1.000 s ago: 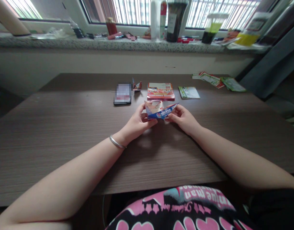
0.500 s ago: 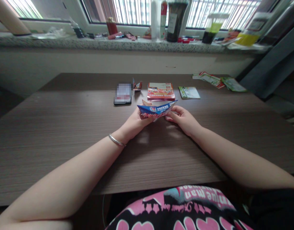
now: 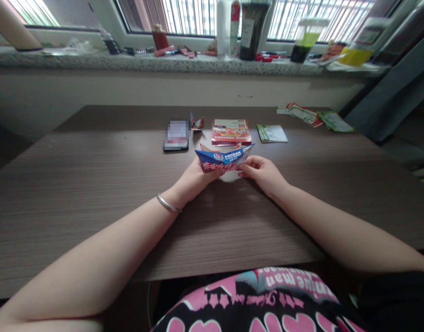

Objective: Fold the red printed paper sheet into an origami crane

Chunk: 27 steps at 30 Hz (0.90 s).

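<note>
A folded paper boat [image 3: 223, 158], blue and red with printed white lettering, is held between my two hands above the table. My left hand [image 3: 204, 174] grips its left side, thumb lying along the near lower edge. At its right side my right hand [image 3: 258, 171] pinches the paper between thumb and fingers. The boat's pointed ends stick up at left and right, and a reddish inner layer shows behind the near wall. Just beyond it lies a stack of red and yellow printed leaflets [image 3: 232, 132].
A phone [image 3: 176, 135] lies left of the leaflets, beside a small folded paper piece [image 3: 197, 123]. Right of them are a stack of green-white cards [image 3: 272, 133] and further leaflets [image 3: 336, 121]. Bottles and small items line the granite windowsill [image 3: 184, 64] behind the table [image 3: 94, 184].
The paper boat has tipped so more of its near face and red lettering shows. Its inner layer is more visible, and my right fingers have closed further over its right edge.
</note>
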{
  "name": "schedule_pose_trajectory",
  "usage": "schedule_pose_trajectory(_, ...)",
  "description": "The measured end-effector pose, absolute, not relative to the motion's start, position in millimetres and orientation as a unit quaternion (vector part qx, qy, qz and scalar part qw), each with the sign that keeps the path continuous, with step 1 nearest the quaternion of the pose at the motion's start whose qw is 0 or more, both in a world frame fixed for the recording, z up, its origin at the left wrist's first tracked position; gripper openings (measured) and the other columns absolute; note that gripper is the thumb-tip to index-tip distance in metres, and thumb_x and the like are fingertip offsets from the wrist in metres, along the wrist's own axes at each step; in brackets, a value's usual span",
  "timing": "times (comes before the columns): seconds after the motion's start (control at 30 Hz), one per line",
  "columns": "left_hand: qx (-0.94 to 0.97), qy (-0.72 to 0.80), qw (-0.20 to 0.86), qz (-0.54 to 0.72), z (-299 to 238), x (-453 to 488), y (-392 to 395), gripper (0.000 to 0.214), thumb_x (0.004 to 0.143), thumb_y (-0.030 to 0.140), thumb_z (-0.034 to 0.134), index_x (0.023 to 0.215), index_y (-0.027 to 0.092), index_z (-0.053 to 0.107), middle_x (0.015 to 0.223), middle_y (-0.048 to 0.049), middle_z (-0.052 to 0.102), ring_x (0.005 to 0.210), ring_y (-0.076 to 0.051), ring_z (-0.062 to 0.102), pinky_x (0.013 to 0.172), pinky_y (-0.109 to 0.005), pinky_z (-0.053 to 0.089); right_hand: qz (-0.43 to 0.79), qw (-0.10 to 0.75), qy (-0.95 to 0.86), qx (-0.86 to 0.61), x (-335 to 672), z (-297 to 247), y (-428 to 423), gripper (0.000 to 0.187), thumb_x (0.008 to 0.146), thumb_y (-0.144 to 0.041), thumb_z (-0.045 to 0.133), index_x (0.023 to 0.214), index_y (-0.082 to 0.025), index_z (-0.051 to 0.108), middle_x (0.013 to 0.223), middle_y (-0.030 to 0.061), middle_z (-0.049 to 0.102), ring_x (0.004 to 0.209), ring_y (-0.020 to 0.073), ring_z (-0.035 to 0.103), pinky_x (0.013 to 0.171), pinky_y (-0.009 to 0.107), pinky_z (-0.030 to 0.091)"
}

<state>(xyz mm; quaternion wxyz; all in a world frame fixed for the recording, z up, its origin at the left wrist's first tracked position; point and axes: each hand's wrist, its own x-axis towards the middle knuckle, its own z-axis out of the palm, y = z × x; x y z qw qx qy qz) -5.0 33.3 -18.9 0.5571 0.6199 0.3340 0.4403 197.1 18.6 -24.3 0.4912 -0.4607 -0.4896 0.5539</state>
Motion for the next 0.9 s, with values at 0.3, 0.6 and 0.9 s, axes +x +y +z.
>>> schedule_pose_trajectory(0.3,0.566,0.332,0.598,0.461,-17.8,-2.5,29.0,0.06,0.074,0.042,0.075,0.124,0.02,0.05,0.121,-0.0106,0.063,0.108,-0.021,0.061,0.092,-0.031,0.05,0.543,0.526,-0.465,-0.46,199.0,-23.4,22.0,0.043,0.054,-0.05,0.084,0.069,-0.021,0.056,0.074,-0.0008,0.067,0.075,0.0133,0.065,0.07,0.028,0.057)
schedule_pose_trajectory(0.6,0.568,0.374,0.574,0.457,-20.0,-7.1,32.4,0.045,0.076,0.045,0.072,0.109,0.016,0.063,0.114,-0.009,0.067,0.095,-0.017,0.063,0.085,-0.029,0.051,0.525,0.526,-0.473,-0.474,200.7,-26.1,23.3,0.043,0.053,-0.048,0.085,0.064,-0.02,0.055,0.07,-0.0004,0.066,0.068,0.0117,0.063,0.069,0.029,0.056)
schedule_pose_trajectory(0.9,0.577,0.368,0.55,0.48,-20.1,-6.5,34.1,0.042,0.07,0.045,0.077,0.101,0.018,0.069,0.107,-0.0068,0.07,0.097,-0.019,0.064,0.095,-0.035,0.048,0.497,0.52,-0.515,-0.466,204.9,-28.9,26.2,0.043,0.057,-0.048,0.082,0.065,-0.021,0.05,0.067,-0.0025,0.064,0.063,0.0116,0.061,0.066,0.031,0.056)
